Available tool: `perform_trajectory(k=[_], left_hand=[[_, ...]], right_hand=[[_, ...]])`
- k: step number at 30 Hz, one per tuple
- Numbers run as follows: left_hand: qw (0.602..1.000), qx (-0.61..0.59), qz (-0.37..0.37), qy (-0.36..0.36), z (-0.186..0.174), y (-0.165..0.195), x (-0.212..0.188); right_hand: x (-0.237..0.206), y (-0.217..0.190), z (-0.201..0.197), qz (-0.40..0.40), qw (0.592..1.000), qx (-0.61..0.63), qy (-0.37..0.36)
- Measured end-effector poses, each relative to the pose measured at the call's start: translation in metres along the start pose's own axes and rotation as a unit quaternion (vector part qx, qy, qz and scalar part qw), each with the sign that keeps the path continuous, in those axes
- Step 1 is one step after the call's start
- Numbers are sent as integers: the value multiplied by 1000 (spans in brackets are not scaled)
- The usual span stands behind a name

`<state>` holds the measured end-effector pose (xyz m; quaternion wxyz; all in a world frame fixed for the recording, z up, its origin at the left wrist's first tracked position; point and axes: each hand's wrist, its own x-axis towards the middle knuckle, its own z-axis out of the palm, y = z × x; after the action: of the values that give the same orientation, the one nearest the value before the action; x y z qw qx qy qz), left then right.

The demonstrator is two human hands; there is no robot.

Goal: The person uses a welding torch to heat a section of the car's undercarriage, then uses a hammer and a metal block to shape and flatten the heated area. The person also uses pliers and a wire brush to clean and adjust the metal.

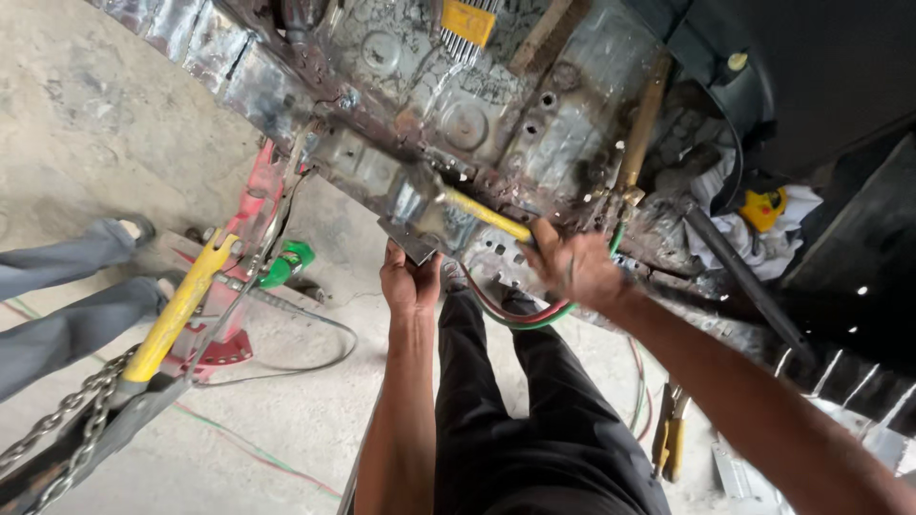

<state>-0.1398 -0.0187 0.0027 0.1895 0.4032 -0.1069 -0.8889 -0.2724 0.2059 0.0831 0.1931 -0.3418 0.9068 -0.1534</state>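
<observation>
Concrete floor (pixel 114 114) below; my left hand (pixel 408 281) pinches a metal plate (pixel 412 241), right hand (pixel 572 267) grips a yellow-handled tool (pixel 487 215); plate may slip.

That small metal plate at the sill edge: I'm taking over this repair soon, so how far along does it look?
Done: the floor panel is stripped to bare, scorched metal. In hand: the left hand presses the small metal plate up against the panel's edge, while the right hand grips a yellow-handled tool by that spot. Left: no finished seam shows around the plate, so fixing it looks not yet done.
</observation>
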Motion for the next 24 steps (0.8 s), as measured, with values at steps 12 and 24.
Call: perform_trajectory(k=[12, 24], left_hand=[[1000, 17, 9, -23, 3, 14, 2], [999, 34, -14, -18, -9, -30, -29]], right_hand=[[35, -5, -22, -124, 987, -104, 3], [-20, 12, -53, -37, 997, -48, 44]])
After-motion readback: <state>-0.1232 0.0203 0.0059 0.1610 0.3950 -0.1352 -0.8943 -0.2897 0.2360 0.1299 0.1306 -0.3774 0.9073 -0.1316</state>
